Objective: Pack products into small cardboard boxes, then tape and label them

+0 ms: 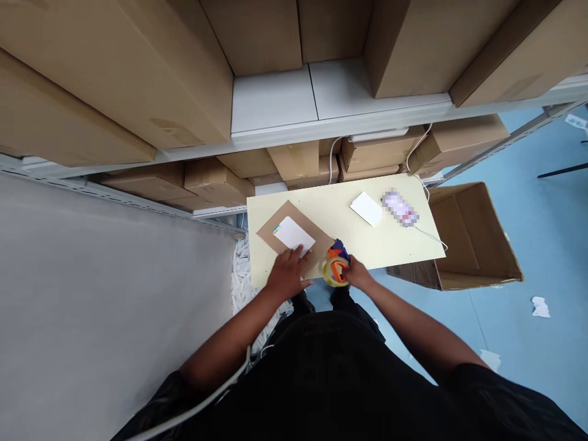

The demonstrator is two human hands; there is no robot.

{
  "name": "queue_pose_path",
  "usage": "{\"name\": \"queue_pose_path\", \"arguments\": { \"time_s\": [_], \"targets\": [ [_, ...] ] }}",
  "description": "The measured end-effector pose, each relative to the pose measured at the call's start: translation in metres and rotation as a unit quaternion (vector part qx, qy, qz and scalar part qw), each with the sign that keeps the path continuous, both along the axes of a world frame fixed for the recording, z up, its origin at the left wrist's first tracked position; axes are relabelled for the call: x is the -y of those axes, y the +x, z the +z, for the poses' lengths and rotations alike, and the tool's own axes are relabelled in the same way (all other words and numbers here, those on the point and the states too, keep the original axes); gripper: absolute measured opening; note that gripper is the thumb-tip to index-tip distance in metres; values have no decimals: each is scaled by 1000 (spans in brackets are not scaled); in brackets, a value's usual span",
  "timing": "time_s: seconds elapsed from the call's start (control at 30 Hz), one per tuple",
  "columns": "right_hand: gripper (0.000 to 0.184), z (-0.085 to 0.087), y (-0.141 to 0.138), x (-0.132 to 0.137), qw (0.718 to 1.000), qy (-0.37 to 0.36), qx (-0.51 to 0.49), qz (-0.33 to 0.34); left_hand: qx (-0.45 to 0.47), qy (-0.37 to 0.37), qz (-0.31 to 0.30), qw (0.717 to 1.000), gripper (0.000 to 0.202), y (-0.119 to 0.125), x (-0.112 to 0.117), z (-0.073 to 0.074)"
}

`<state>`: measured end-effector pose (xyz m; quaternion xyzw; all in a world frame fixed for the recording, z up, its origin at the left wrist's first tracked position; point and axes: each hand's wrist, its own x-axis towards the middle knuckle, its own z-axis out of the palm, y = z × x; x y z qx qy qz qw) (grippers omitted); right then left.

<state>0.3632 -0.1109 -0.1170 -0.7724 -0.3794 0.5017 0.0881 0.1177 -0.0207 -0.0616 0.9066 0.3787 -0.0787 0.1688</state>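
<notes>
A flat brown piece of cardboard lies at an angle on the left part of a pale yellow table. On the cardboard rests a white rectangular item with a small blue and yellow mark at one corner. My left hand lies over the lower end of both, fingers stretched out and thumb apart. At the table's front edge my right hand is wrapped round an orange and blue tape dispenser with a yellowish roll. The dispenser's blue end touches or overhangs the cardboard's right corner; I cannot tell which.
A white rectangular pad and a blurred-out object with a cable lie on the table's right. Shelves of cardboard boxes stand behind. An open carton sits at the right; shredded paper lies at the left.
</notes>
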Motion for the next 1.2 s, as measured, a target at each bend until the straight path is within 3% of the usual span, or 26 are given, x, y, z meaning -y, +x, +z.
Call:
{"name": "queue_pose_path", "arguments": {
  "time_s": [0.1, 0.23, 0.37, 0.47, 0.53, 0.6, 0.73, 0.83, 0.9, 0.97, 1.07, 1.2],
  "targets": [
    [45, 7, 27, -50, 994, -19, 65, 88, 9, 16, -67, 998, 99, -16, -23, -4],
    [51, 13, 28, -88, 990, -22, 90, 108, 12, 47, -24, 999, 89, -9, -35, -18],
    [47, 16, 10, -62, 989, 18, 109, 98, 4, 62, 37, 997, 86, 8, -30, -25],
    [51, 19, 14, -19, 979, 39, 124, 159, 9, 59, 47, 997, 90, 11, -27, -26],
    [54, 22, 29, -4, 960, 36, 142, 237, 13, 57, 38, 998, 91, 10, -27, -26],
    [53, 27, 51, -12, 931, 36, 166, 323, 14, 63, 24, 998, 91, 7, -26, -28],
    [52, 37, 73, -76, 865, 68, 176, 465, 11, 82, 10, 996, 89, 5, -26, -30],
    [40, 38, 49, -112, 821, 100, 131, 547, 10, 85, 11, 996, 85, 7, -27, -29],
    [31, 34, 21, -115, 789, 108, 100, 597, 11, 86, 19, 996, 85, 9, -28, -26],
    [34, 27, -2, -104, 775, 103, 79, 619, 17, 87, 29, 996, 86, 11, -28, -24],
    [46, 17, -8, -77, 812, 105, 86, 568, 31, 84, 33, 995, 92, 13, -27, -20],
    [46, 16, 19, -33, 923, 85, 95, 363, 43, 75, 52, 995, 100, 21, -24, -18]
  ]
}}
